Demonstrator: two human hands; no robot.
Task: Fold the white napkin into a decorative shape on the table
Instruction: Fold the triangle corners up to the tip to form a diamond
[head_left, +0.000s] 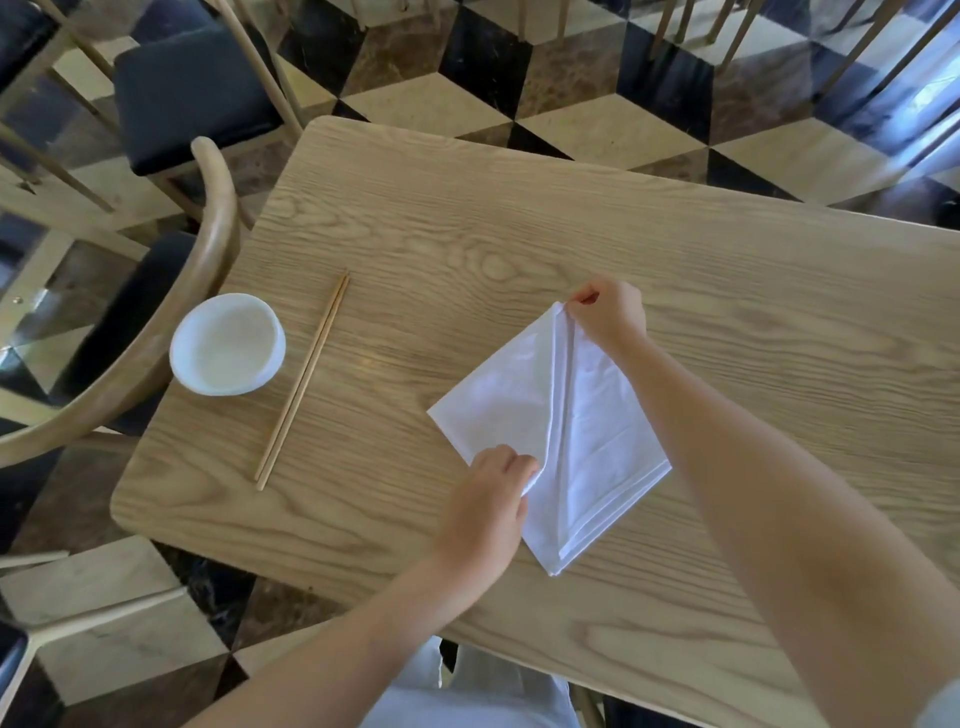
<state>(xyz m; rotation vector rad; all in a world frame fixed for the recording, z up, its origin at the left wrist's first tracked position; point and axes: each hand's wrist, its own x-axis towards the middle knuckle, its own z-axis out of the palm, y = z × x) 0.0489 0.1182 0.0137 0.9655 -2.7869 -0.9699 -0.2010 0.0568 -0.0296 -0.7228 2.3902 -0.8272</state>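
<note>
A light wooden table (519, 218) is set over a floor of black, cream and brown cube-pattern tiles (447, 104), with wooden chairs with dark seats (187, 88) drawn near its left edge. The white napkin (571, 431) is laid as a folded diamond toward the table's near edge, its far corner pinched by the right hand (608, 309) and a raised fold near its middle gripped by the left hand (488, 499). A white bowl (227, 344) is placed at the left edge, with a pair of wooden chopsticks (302, 382) laid just beside it.
</note>
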